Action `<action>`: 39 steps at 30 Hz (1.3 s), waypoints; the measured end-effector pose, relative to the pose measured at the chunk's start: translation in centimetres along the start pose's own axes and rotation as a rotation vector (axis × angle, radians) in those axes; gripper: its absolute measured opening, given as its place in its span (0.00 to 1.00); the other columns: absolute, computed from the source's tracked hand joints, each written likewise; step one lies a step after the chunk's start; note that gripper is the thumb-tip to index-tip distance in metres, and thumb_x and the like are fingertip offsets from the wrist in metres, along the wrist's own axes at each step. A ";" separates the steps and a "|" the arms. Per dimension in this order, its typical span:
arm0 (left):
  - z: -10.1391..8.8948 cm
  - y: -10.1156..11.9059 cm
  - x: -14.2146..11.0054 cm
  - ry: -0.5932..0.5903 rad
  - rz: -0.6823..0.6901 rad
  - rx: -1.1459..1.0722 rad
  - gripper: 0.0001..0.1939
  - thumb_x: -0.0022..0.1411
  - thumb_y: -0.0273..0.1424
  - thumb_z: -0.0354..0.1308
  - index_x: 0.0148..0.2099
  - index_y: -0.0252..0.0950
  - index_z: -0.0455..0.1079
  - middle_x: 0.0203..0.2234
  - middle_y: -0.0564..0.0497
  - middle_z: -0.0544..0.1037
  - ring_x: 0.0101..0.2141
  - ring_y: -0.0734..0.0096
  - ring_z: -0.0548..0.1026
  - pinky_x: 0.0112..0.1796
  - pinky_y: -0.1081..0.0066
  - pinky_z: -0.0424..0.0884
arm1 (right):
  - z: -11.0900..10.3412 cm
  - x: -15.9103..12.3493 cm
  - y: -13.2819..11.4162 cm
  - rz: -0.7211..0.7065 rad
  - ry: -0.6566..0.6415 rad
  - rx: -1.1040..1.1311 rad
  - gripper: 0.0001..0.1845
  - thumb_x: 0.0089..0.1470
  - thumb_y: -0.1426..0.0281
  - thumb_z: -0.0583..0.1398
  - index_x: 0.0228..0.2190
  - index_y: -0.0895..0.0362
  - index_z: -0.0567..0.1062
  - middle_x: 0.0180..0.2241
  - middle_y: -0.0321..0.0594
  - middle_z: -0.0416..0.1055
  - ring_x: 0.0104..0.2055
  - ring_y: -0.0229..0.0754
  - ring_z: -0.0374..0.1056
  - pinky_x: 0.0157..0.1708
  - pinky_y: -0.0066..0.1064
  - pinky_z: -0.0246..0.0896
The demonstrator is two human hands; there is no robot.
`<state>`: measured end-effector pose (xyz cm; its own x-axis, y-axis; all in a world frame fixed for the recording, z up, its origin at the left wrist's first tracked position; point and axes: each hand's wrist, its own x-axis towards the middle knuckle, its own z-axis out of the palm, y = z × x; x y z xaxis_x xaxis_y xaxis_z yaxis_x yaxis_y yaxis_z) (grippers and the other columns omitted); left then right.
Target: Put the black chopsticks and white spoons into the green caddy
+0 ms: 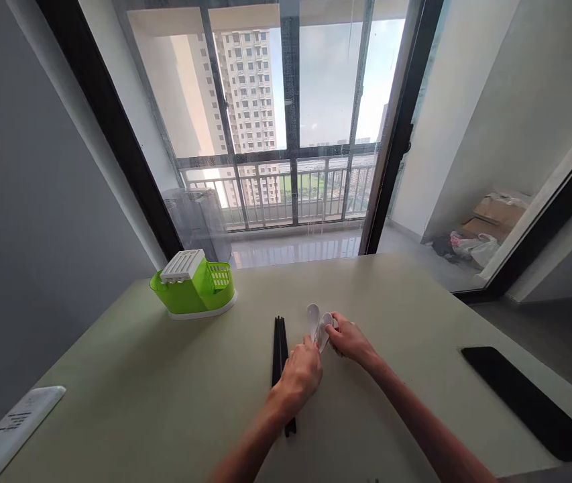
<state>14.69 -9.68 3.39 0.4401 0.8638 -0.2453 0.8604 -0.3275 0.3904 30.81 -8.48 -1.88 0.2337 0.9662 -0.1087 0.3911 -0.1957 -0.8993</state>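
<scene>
Two white spoons are together in front of me, just above the table. My left hand (303, 365) is closed around the handle end of the left spoon (313, 314), whose bowl points away from me. Pinched at the bowl by my right hand (349, 335) is the other spoon (326, 322), lying close against the first. Its handle end runs down to my left fingers; whether they grip it too I cannot tell. Several black chopsticks (278, 342) lie on the table beside my left hand, partly hidden under my left wrist.
A bright green utensil holder (190, 298) with a white slotted part stands at the table's far left. At the left edge lies a white panel-like object (17, 422) with printed lines. A black flat mat (532, 399) lies along the right edge. Glass doors rise beyond the table (205, 396).
</scene>
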 end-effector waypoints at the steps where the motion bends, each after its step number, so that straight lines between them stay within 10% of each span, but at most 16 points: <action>1: 0.2 0.1 0.0 -0.009 -0.003 0.009 0.20 0.75 0.33 0.39 0.54 0.30 0.68 0.41 0.34 0.82 0.42 0.52 0.82 0.36 0.64 0.70 | -0.2 0.3 0.2 0.009 -0.010 -0.002 0.07 0.59 0.69 0.56 0.39 0.54 0.73 0.11 0.26 0.66 0.11 0.36 0.60 0.17 0.26 0.49; 30: -0.2 2.9 -1.3 -0.050 0.128 0.354 0.18 0.70 0.35 0.51 0.51 0.27 0.75 0.42 0.33 0.80 0.45 0.47 0.79 0.42 0.60 0.72 | -1.3 -1.9 2.0 -0.132 0.015 -0.132 0.26 0.60 0.64 0.55 0.59 0.50 0.74 0.17 0.32 0.69 0.20 0.41 0.61 0.25 0.29 0.48; 34: -5.4 0.6 -0.6 0.052 0.124 0.386 0.22 0.70 0.45 0.52 0.51 0.31 0.74 0.45 0.35 0.79 0.49 0.48 0.76 0.49 0.57 0.68 | -1.3 -2.7 2.0 -0.188 0.004 -0.103 0.31 0.63 0.58 0.52 0.63 0.55 0.69 0.17 0.30 0.65 0.20 0.41 0.58 0.25 0.29 0.49; 39: -17.6 -7.4 1.3 0.733 0.083 0.471 0.22 0.72 0.43 0.51 0.56 0.32 0.72 0.54 0.40 0.75 0.57 0.50 0.66 0.58 0.58 0.60 | -1.9 -4.0 3.7 -0.174 -0.020 0.127 0.38 0.62 0.53 0.52 0.68 0.58 0.59 0.19 0.27 0.63 0.21 0.40 0.57 0.24 0.29 0.53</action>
<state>4.32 0.59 15.82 0.3687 0.8058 0.4634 0.9210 -0.3842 -0.0648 32.99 -13.37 -3.96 0.1547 0.9869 0.0458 0.3089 -0.0042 -0.9511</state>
